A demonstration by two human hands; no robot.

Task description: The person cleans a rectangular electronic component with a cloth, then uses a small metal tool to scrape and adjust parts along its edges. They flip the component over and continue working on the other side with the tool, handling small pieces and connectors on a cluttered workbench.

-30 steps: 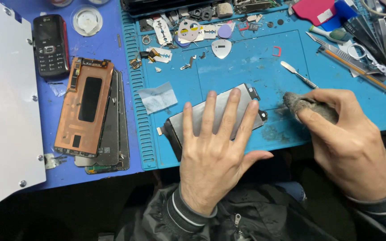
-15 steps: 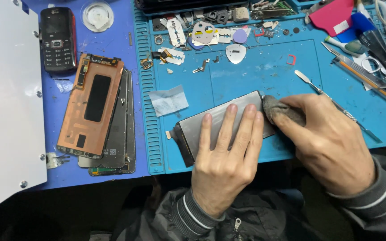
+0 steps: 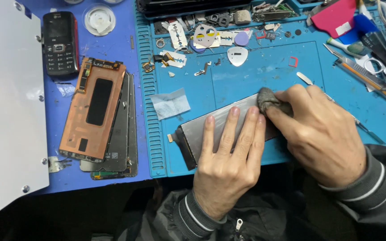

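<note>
A grey phone screen panel (image 3: 211, 125) lies tilted on the blue work mat (image 3: 264, 76). My left hand (image 3: 228, 160) lies flat on the panel, fingers spread, pinning it down. My right hand (image 3: 322, 134) pinches a dark grey cloth (image 3: 266, 99) against the panel's upper right end. Part of the panel is hidden under both hands.
A stack of copper-backed screen panels (image 3: 97, 111) and a black keypad phone (image 3: 60, 42) lie on the left. A small wipe (image 3: 170, 102), picks, blades and small parts litter the mat's top. Tweezers, tools and a pink card (image 3: 336, 18) sit at right. A white board (image 3: 5, 111) is far left.
My right hand with the cloth has slid left from the panel's right edge onto its surface. My left hand has closed its fingers a little and stays pressed on the panel.
</note>
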